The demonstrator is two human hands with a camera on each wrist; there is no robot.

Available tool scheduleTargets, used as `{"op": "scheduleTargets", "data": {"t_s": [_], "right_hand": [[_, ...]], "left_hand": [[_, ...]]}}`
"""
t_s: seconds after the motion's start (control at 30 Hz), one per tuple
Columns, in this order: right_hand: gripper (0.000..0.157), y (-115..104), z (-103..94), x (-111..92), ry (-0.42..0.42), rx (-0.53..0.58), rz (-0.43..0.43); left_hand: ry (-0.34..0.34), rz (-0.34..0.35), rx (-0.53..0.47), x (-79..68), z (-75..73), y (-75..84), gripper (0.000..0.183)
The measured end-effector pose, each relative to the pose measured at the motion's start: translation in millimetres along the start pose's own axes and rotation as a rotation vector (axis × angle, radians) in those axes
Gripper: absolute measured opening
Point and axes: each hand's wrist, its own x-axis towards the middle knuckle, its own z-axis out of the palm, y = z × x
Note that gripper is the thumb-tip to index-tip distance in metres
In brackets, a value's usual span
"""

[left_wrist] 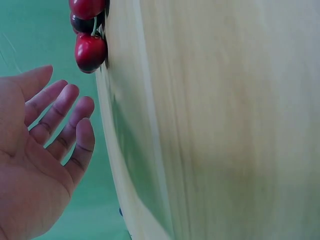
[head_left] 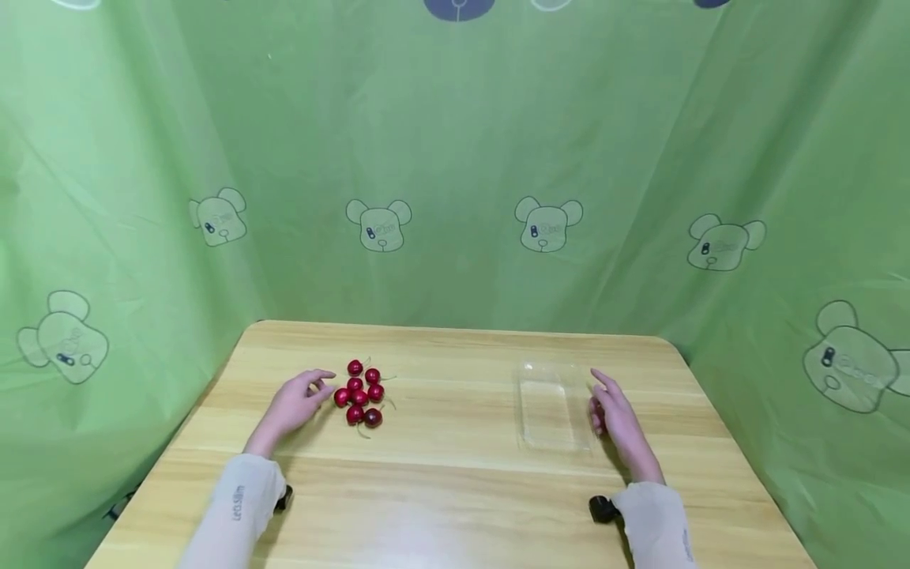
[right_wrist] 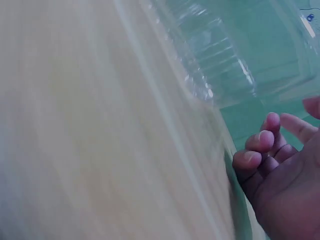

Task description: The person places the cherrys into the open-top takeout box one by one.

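Observation:
Several dark red cherries (head_left: 359, 397), some with green stems, lie in a loose cluster on the left half of the table. Just left of them is my left hand (head_left: 297, 401), palm turned toward the fruit and holding nothing. The left wrist view shows its fingers relaxed and apart, with a cherry (left_wrist: 90, 52) beyond the fingertips. A clear plastic container (head_left: 554, 407) stands on the right half of the table. Beside its right wall, my right hand (head_left: 615, 420) holds nothing; in the right wrist view its fingers curl loosely near the container (right_wrist: 225, 55).
The wooden table (head_left: 455, 498) has rounded far corners. A green curtain (head_left: 455, 269) printed with bear heads hangs behind it and along both sides. Black straps with small devices (head_left: 603, 509) sit at the wrists by the light sleeves.

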Motion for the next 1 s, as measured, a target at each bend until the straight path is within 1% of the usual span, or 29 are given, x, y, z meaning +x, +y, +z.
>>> {"op": "scheduleTargets", "data": {"t_s": [0.13,0.3,0.47,0.57,0.7,0.83,0.87,1.0], "right_hand": [[0.060,3,1.3,0,0.008,-0.023,-0.026],[0.060,7,1.7,2,0.024,-0.064,-0.072],[0.060,9,0.7,4,0.030,-0.089,-0.097],[0.058,9,0.4,4,0.036,-0.104,-0.100],[0.055,8,1.0,3,0.036,-0.107,-0.108],[0.055,7,2.2,3,0.024,-0.097,-0.113],[0.055,3,2.8,2,0.017,-0.094,-0.109],[0.056,5,2.3,5,0.009,-0.095,-0.113]], "left_hand": [[0.008,0.004,0.009,3.4,4.8,4.0,0.038],[0.028,0.018,0.037,11.1,9.9,10.5,0.036],[0.042,0.004,0.044,20.4,15.7,18.3,0.036],[0.053,-0.012,0.052,26.6,19.3,23.1,0.034],[0.058,-0.023,0.087,33.8,23.4,28.0,0.031],[0.060,-0.029,0.119,38.7,26.3,32.2,0.030],[0.062,-0.030,0.125,39.8,26.9,32.8,0.029],[0.074,-0.038,0.147,43.5,29.4,35.7,0.026]]}}
